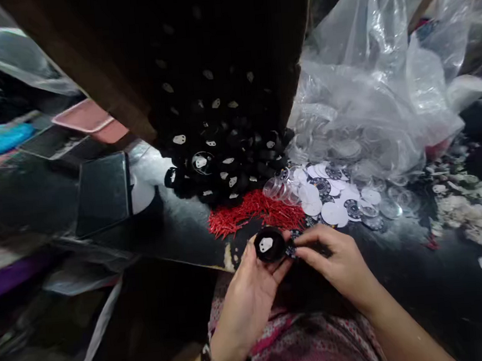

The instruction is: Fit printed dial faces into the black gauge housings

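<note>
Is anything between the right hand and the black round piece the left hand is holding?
Nothing visible. The left hand holds the black round piece at its fingertips. The right hand is right beside it, pinching a small printed disc against its edge. The red pins lie behind, apart.

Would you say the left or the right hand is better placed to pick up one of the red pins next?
Probably the right hand: its fingertips only touch the edge of the black round case, which the left hand grips, and the red pins lie just ahead.
</note>
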`<state>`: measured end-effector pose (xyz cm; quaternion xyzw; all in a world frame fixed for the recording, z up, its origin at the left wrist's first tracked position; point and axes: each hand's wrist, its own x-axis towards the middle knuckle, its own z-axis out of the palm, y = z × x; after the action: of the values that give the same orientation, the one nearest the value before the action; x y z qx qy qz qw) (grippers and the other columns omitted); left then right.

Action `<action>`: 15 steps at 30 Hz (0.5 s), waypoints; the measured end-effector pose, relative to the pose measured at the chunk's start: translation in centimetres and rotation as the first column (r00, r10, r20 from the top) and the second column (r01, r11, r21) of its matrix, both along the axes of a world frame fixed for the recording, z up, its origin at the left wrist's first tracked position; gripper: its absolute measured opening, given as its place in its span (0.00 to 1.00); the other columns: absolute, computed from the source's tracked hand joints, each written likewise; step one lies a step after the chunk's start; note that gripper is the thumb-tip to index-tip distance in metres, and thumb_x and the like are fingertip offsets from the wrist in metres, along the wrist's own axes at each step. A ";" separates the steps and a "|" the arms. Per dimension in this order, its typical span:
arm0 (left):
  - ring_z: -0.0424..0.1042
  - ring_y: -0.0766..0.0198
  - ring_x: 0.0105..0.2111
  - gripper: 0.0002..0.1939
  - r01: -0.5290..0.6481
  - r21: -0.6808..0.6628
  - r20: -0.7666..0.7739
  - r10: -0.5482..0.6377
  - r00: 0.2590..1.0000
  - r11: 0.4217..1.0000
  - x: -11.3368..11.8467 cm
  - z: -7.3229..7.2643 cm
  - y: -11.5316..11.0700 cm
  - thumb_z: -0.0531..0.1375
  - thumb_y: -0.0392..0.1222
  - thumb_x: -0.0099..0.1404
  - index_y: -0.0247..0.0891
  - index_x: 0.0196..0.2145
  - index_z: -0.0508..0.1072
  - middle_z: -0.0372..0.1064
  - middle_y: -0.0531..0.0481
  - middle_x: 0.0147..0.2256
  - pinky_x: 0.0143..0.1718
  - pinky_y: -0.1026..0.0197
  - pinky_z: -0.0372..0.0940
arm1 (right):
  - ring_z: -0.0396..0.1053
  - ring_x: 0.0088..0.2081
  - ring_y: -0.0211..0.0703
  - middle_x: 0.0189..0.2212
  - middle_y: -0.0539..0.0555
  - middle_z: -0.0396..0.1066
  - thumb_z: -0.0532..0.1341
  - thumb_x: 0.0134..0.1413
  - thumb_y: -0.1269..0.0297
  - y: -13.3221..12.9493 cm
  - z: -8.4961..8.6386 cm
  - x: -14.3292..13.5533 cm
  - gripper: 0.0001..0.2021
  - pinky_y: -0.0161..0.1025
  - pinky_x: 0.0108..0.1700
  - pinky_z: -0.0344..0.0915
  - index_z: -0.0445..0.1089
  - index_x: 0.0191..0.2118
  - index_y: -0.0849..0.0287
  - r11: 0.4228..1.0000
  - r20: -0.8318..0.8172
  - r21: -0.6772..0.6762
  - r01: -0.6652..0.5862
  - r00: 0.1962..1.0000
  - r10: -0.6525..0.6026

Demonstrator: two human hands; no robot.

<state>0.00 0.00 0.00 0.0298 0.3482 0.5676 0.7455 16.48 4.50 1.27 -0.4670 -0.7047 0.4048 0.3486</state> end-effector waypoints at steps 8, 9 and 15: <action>0.71 0.54 0.53 0.18 -0.033 0.000 -0.270 0.032 0.962 0.999 0.8 -0.1 -0.5 0.59 0.49 0.66 0.44 0.52 0.73 0.72 0.45 0.54 0.53 0.53 0.68 | 0.71 0.35 0.38 0.36 0.48 0.75 0.60 0.60 0.65 -0.5 0.9 -0.2 0.07 0.34 0.38 0.66 0.73 0.43 0.53 0.977 -0.048 -0.183 0.111 0.991 -0.122; 0.71 0.53 0.53 0.18 -0.014 -0.028 -0.281 0.005 0.960 1.000 1.1 -0.1 -0.5 0.61 0.49 0.65 0.45 0.52 0.74 0.72 0.46 0.54 0.52 0.53 0.69 | 0.71 0.35 0.38 0.36 0.48 0.75 0.59 0.61 0.65 -0.6 1.2 -0.3 0.06 0.34 0.38 0.66 0.73 0.41 0.53 0.980 -0.043 -0.166 0.108 0.992 -0.117; 0.64 0.55 0.59 0.19 0.081 -0.010 -0.439 -0.078 0.895 0.997 1.5 -1.3 -1.1 0.63 0.50 0.62 0.51 0.52 0.75 0.70 0.52 0.56 0.62 0.54 0.59 | 0.70 0.33 0.37 0.32 0.48 0.73 0.59 0.60 0.69 -0.5 1.6 -1.2 0.02 0.33 0.36 0.64 0.68 0.37 0.56 0.987 0.049 -0.128 0.092 0.995 -0.086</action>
<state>1.46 -1.12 -1.30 0.1742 0.5033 0.5168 0.6703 15.30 3.98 2.87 -0.5283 -0.6625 0.4240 0.3198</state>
